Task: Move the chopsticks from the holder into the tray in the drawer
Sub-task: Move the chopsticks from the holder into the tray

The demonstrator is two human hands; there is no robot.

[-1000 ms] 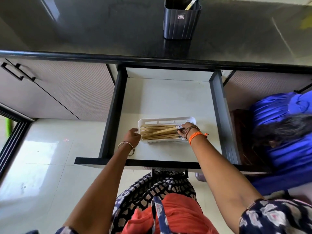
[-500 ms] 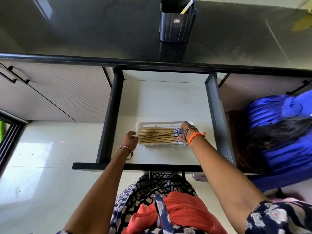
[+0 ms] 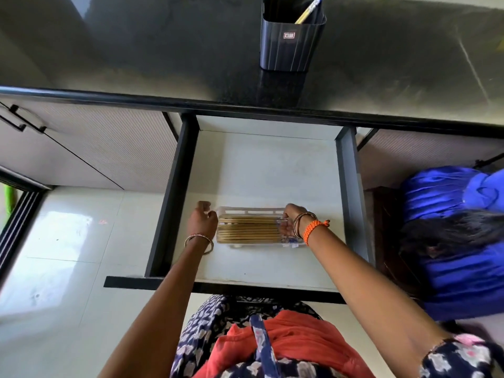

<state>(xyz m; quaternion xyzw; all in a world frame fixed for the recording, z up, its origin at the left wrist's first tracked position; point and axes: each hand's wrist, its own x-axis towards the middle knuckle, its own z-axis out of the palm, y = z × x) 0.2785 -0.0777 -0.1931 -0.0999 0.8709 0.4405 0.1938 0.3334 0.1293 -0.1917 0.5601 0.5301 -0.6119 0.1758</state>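
Both our hands sit at the ends of the tray (image 3: 246, 211) in the open drawer (image 3: 261, 170). Our left hand (image 3: 202, 221) is at the tray's left end, fingers curled loosely and touching or nearly touching the rim; we cannot tell if it grips. Our right hand (image 3: 289, 222) is at the right end, fingers bent down onto the blue-patterned tips of the chopsticks (image 3: 249, 230), though we cannot tell whether it pinches them. These chopsticks lie flat, side by side, running left to right and filling the tray between our hands. The tray rests toward the near part of the pale drawer floor. One more chopstick (image 3: 309, 9) leans in the dark holder (image 3: 291, 42), which stands on the far dark counter (image 3: 136, 50), well apart from the tray. Left of the drawer we see cabinet doors (image 3: 90, 151) and a glossy white floor (image 3: 54, 255); a blue bundle (image 3: 458, 241) lies at right.
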